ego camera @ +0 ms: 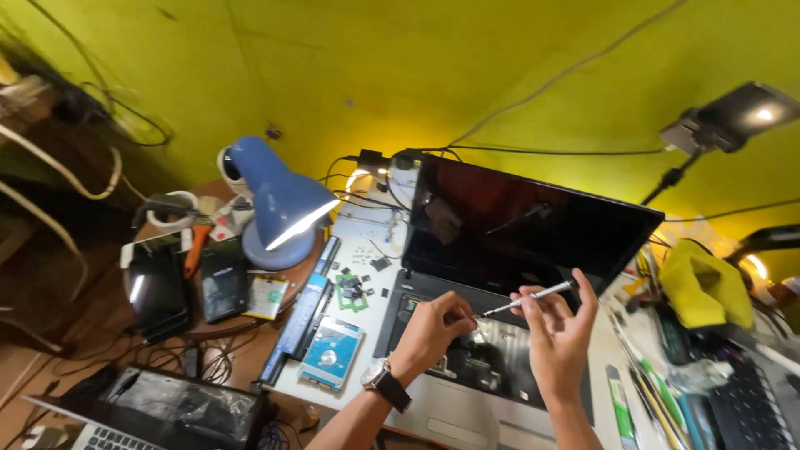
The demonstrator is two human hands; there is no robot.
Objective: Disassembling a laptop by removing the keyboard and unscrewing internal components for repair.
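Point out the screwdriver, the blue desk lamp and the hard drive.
screwdriver (527, 298): head view, middle of its silver shaft.
blue desk lamp (279, 196): head view, top of its shade.
hard drive (331, 353): head view, centre of its top plate.

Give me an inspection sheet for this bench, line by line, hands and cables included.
Surface: white worktop, crowded.
Job's things: open laptop, keyboard removed, insides exposed; slim silver screwdriver.
Clutter: hard drive, long battery, small loose parts, phones, yellow cloth.
Hands: left hand pinches the screwdriver tip; right hand holds its shaft.
Cables: several run along the wall.
Surroundings: lit blue desk lamp, yellow-green wall.
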